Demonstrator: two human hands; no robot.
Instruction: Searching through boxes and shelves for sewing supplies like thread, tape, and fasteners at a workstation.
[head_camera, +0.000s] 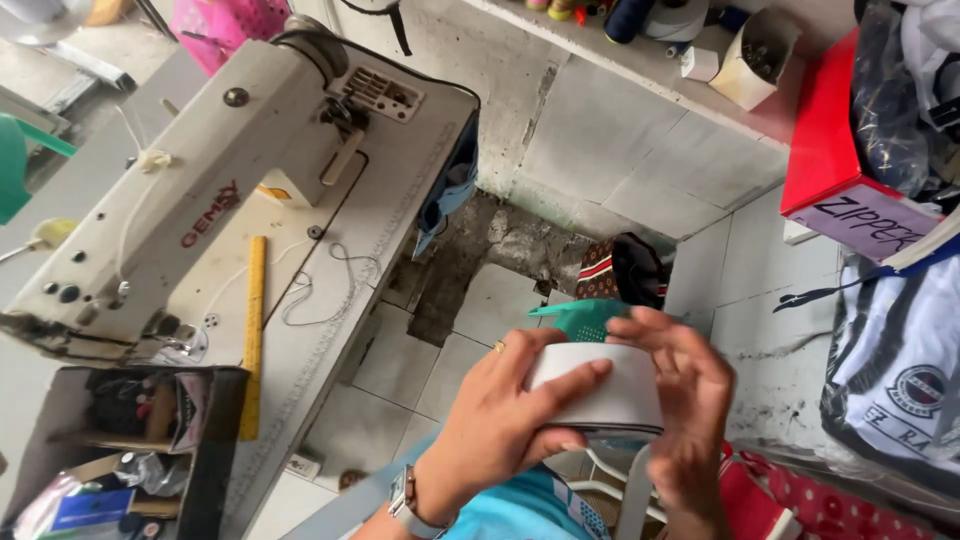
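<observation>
Both hands meet over the tiled floor (470, 310), pinching a folded strip of smooth white fabric (600, 385) between them. Left hand (500, 420), with a ring and a metal wristwatch (405, 503), curls its fingers over the front of the strip, thumb hidden beneath. Right hand (685, 410) clamps the strip's far end, fingers bent and close together. A dark edge shows along the strip's underside (lining or shadow, hard to tell). To the left, well apart, a cream, hard-shelled sewing machine (190, 190) lies on its pale table (390, 200) beside a yellow ruler (254, 330) and loose white thread (320, 290). An open cardboard box (215, 440) sits nearer.
</observation>
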